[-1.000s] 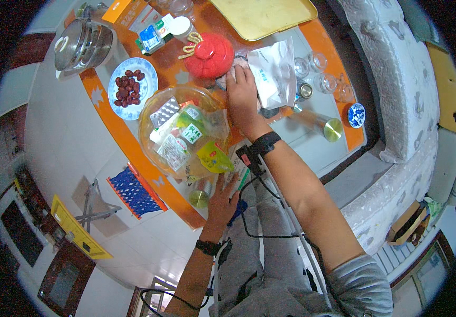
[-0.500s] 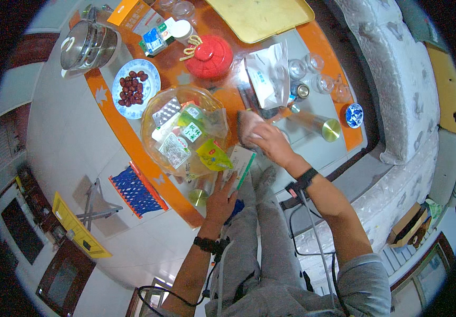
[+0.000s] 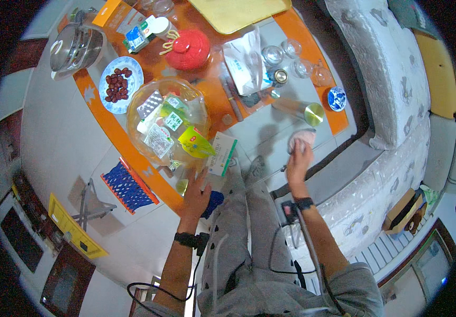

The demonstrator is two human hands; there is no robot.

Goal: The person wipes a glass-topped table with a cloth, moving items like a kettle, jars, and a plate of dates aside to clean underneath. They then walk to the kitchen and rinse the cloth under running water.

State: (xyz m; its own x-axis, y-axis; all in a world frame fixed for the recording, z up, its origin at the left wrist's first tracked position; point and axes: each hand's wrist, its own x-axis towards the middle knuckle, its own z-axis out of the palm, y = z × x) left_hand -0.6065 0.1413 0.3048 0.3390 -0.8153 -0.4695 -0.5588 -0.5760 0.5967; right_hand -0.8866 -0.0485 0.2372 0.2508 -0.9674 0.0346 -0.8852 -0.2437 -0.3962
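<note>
My right hand (image 3: 299, 164) grips a pale pink cloth (image 3: 302, 138), bunched under the fingers, near the table's front right. A steel cylinder with a gold-coloured end (image 3: 299, 110) lies just beyond it. My left hand (image 3: 196, 194) is open with fingers stretched at the table's near left edge, holding nothing. Beside its fingertips are a white and green box (image 3: 222, 154) and a gold-coloured round end (image 3: 182, 186). Behind that hand stands a clear bowl (image 3: 134, 132) with a green packet (image 3: 195, 142), other packets and a blister pack (image 3: 150, 104).
A plate (image 3: 135, 79) of dark red dates (image 3: 117, 87), a red lidded pot (image 3: 188, 50), a white pouch (image 3: 245, 63) and several glass vessels (image 3: 302, 68) stand farther back. A yellow tray (image 3: 228, 13) lies at the far side. A covered sofa (image 3: 376, 79) flanks the table's right.
My right hand has swept the cloth from beside the bowl rightward and nearer to me. My left hand has drawn slightly away from the box. The whole view has shifted a little.
</note>
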